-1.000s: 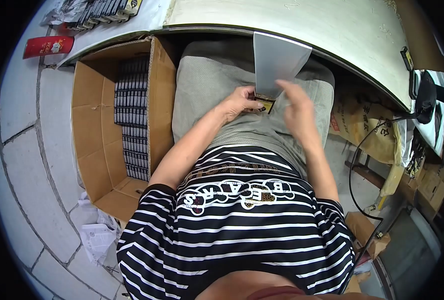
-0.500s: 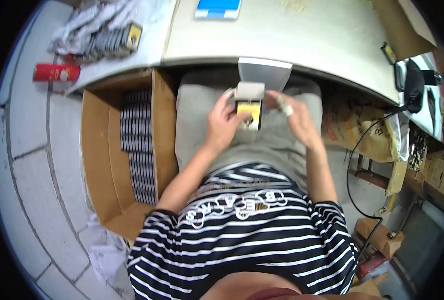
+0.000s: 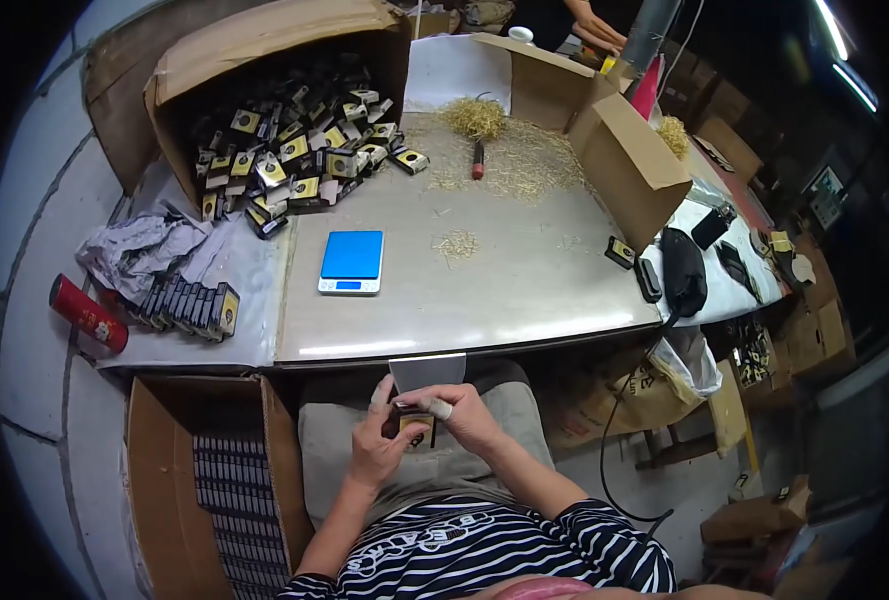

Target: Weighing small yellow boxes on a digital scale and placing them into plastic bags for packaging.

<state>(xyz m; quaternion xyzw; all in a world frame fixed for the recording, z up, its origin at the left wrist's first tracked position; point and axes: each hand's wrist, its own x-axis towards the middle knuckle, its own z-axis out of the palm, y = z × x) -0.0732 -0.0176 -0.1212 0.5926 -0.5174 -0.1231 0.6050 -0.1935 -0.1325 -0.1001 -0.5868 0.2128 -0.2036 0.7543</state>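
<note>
Over my lap I have a small black and yellow cardboard box (image 3: 421, 433). My left hand (image 3: 376, 441) grips it from the left, with the thumb across its printed face. The fingers of my right hand (image 3: 471, 417) are closed over the box's upper end; a fingertip there has a pale wrapping (image 3: 435, 407). My fingers cover that end, so its flap cannot be made out. Just beyond my hands, a pale sheet-like piece (image 3: 428, 372) sticks out from under the table edge.
On the table (image 3: 525, 290) lie a blue-topped scale (image 3: 353, 256) and a red-handled tool (image 3: 479, 160). A large carton (image 3: 275, 50) spills similar boxes. A row of boxes (image 3: 187, 306) stands beside a red can (image 3: 89, 313). Left of my lap is an open carton (image 3: 160, 470) of packed boxes. Another person's hand (image 3: 595, 25) shows far off.
The view has tipped up, showing more of the table. My right hand has come from beside the box onto its upper end, where a white flap stood up before.
</note>
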